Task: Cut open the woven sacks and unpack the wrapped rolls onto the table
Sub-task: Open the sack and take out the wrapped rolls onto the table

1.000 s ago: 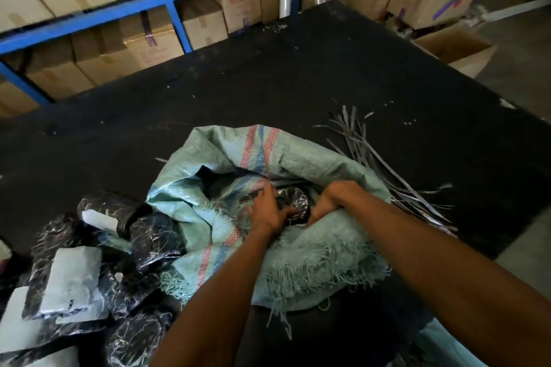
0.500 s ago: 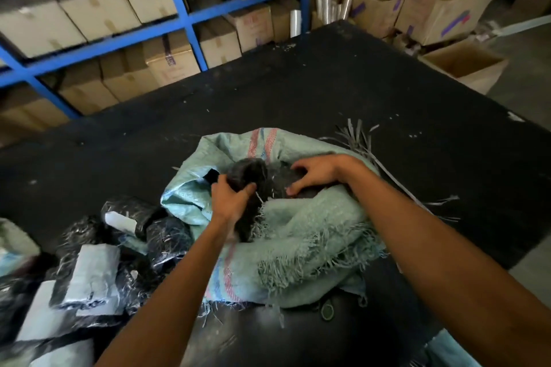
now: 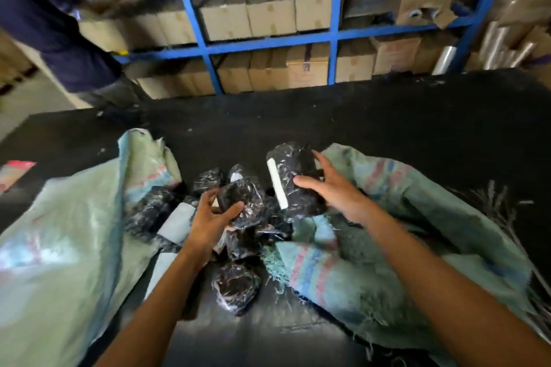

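Black-wrapped rolls are filling both grips: left hand closing on one roll, right hand cupping another beside the sack; each wants lowering gently onto the surface ahead.

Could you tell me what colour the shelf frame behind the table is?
Bright blue; the metal shelf frame shows clearly in the head view.
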`<state>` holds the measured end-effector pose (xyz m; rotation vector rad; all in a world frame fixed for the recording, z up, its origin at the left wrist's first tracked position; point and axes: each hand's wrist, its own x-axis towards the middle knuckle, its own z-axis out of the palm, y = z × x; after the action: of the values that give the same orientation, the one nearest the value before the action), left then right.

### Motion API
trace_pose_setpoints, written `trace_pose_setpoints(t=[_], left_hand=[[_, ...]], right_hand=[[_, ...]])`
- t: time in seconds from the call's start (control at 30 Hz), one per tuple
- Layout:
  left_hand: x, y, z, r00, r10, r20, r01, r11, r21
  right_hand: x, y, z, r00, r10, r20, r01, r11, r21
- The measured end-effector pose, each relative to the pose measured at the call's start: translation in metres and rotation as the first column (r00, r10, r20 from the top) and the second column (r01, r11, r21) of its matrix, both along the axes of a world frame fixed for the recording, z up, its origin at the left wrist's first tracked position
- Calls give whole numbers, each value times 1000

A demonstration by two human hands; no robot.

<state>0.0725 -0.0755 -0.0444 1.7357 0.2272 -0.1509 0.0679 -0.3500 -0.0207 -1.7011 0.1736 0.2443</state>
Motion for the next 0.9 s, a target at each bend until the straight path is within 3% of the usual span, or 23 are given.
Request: trace_pose_setpoints(t=[0.13, 0.2, 0.3, 0.4, 0.5, 0.6, 0.73, 0.8, 0.9], left_hand=[[-42, 68, -22, 996, -77, -52, 79, 996, 49], [-57, 93, -33, 996, -52, -69, 60, 991, 121], [-66, 125, -51, 989, -110, -100, 141, 907, 397], [-66, 145, -67, 973, -217, -83, 224, 786, 577], [-58, 149, -81, 975, -219, -21, 177, 725, 665], [-48, 144, -92, 949, -315, -4, 211, 627, 750], [-36, 149, -104, 902, -404, -150, 272, 265, 925], [-31, 156, -107, 892, -416, -179, 288, 216, 933], [-29, 169, -107, 851, -503, -153, 320, 264, 910]], right_hand=[[10, 92, -26, 994, 87, -73, -96, 986, -133], [13, 125, -42, 994, 0, -107, -17, 987, -161], [21, 154, -57, 974, -183, -130, 139, 946, -293], [24, 164, -59, 982, -129, -135, 33, 833, -552], [29, 176, -61, 974, -31, -225, -151, 655, -740], [29, 191, -61, 968, -49, -247, -161, 633, -757], [26, 197, -65, 970, -52, -236, -155, 617, -771], [22, 200, -68, 983, -26, -183, -132, 592, -795], [15, 203, -70, 980, 33, -194, -178, 566, -805]])
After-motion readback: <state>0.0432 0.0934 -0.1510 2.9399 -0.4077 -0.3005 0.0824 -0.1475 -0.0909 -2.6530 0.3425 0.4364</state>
